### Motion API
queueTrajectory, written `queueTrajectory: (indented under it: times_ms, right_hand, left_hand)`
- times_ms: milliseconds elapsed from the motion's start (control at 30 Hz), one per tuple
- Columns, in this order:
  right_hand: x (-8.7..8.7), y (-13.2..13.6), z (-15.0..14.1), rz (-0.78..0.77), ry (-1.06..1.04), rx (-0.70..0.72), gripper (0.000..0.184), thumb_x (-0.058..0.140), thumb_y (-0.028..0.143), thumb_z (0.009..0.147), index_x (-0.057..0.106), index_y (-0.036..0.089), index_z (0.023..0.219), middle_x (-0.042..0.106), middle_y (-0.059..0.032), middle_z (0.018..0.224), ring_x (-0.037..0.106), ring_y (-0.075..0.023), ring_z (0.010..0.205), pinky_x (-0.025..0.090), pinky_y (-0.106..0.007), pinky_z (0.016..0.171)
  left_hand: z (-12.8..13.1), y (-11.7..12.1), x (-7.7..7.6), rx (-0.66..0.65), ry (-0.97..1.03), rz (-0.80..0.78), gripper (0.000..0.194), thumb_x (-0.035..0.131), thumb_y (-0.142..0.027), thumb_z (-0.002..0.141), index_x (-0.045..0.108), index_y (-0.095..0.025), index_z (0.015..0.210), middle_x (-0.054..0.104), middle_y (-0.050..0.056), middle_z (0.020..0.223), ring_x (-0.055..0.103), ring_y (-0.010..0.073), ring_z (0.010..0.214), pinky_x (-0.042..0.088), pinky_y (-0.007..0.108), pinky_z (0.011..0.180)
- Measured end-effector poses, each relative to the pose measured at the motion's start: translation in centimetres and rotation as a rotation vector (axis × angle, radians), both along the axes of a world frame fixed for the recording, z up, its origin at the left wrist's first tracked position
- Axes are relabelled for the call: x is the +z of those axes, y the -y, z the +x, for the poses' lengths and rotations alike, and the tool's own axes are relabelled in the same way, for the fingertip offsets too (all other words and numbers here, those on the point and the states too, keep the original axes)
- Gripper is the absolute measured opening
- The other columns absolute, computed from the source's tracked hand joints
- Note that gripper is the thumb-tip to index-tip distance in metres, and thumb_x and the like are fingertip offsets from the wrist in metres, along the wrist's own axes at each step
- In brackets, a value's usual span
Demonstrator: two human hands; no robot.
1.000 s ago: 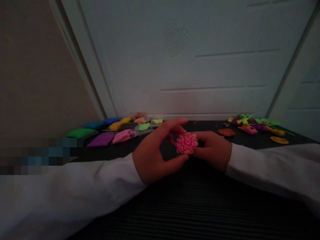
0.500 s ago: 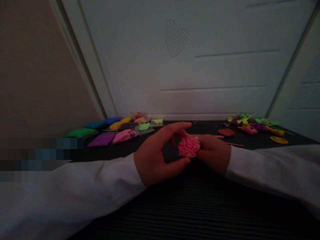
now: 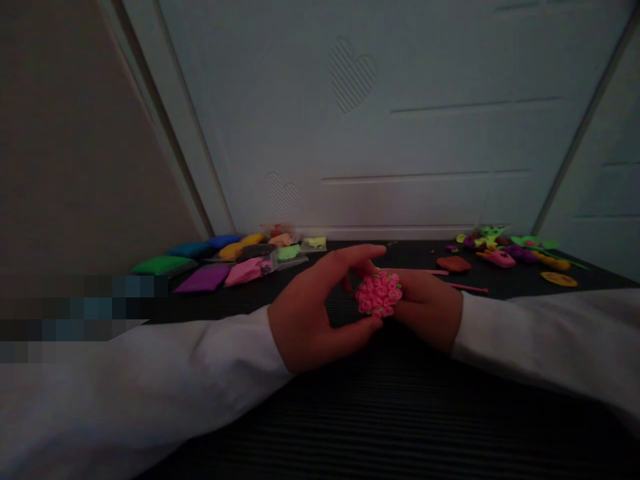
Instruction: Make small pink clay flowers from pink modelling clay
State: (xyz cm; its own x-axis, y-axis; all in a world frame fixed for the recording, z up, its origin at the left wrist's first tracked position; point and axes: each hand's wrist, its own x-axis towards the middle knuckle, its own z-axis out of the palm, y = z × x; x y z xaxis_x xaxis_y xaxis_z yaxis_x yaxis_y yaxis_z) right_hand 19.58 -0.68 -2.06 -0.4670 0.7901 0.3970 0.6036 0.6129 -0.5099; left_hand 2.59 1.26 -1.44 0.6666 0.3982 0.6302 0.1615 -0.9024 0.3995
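Note:
A small pink cluster of clay roses (image 3: 379,294) with a bit of green at its edge sits between both hands above the dark ribbed mat (image 3: 380,413). My left hand (image 3: 313,313) curves round it, thumb under the cluster and fingers arched over its top. My right hand (image 3: 427,307) grips the cluster from the right and behind, fingers closed on it. Both arms wear white sleeves.
Bags of coloured clay (image 3: 227,260) in green, blue, purple, pink and yellow lie at the back left. Finished clay pieces (image 3: 505,253), a brown lump (image 3: 453,264) and thin pink strips (image 3: 467,287) lie at the back right. A white panelled door (image 3: 400,120) stands behind.
Both hands and the pink cluster have shifted slightly right, and the cluster has turned a little in the fingers. Thin pink strips behind the right hand have come into view.

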Motion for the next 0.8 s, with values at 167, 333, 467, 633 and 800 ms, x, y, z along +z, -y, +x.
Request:
queueTrajectory:
  times_ms: [167,333,467,633,800]
  right_hand:
    - [0.0,-0.1,0.0,-0.006,0.028,-0.028,0.013,0.041,0.015,0.073,0.054,0.018,0.072,0.059,-0.0037,0.080,0.053,-0.0183,0.077,0.038,-0.031,0.070]
    - [0.1,-0.1,0.2,0.003,0.042,-0.107,0.014,0.043,0.016,0.074,0.056,0.018,0.074,0.060,-0.0033,0.078,0.053,-0.0184,0.075,0.038,-0.031,0.067]
    - [0.1,-0.3,0.5,0.010,0.040,-0.174,0.014,0.045,0.014,0.073,0.059,0.018,0.075,0.061,-0.0023,0.075,0.053,-0.0187,0.075,0.037,-0.031,0.064]
    - [0.0,-1.1,1.0,-0.025,-0.053,-0.221,0.016,0.047,0.020,0.074,0.061,0.019,0.082,0.062,-0.0027,0.080,0.054,-0.0185,0.075,0.038,-0.033,0.068]
    - [-0.1,-1.6,1.3,-0.108,-0.284,-0.212,0.024,0.039,0.030,0.080,0.057,0.016,0.087,0.060,-0.0032,0.076,0.056,-0.0141,0.071,0.042,-0.029,0.066]
  left_hand:
    - [-0.1,-0.1,-0.1,-0.005,-0.014,-0.007,0.065,0.059,-0.015,0.066,0.026,-0.021,0.122,0.050,0.006,0.104,0.047,0.0191,0.092,0.039,0.032,0.077]
    - [-0.2,-0.2,0.0,0.019,-0.039,0.035,0.067,0.058,-0.015,0.066,0.024,-0.019,0.123,0.050,0.007,0.105,0.046,0.0172,0.092,0.039,0.030,0.078]
    - [-0.1,0.0,0.2,0.086,-0.063,0.075,0.068,0.060,-0.014,0.063,0.027,-0.017,0.122,0.050,0.005,0.103,0.046,0.0154,0.088,0.039,0.028,0.077]
    - [0.0,-0.1,0.1,0.101,-0.101,0.026,0.067,0.058,-0.013,0.064,0.027,-0.020,0.122,0.049,0.004,0.102,0.048,0.0150,0.087,0.041,0.029,0.079]
    - [-0.1,-0.8,-0.3,0.116,-0.110,-0.059,0.068,0.056,-0.012,0.065,0.024,-0.021,0.124,0.046,0.005,0.103,0.049,0.0150,0.089,0.043,0.031,0.082]
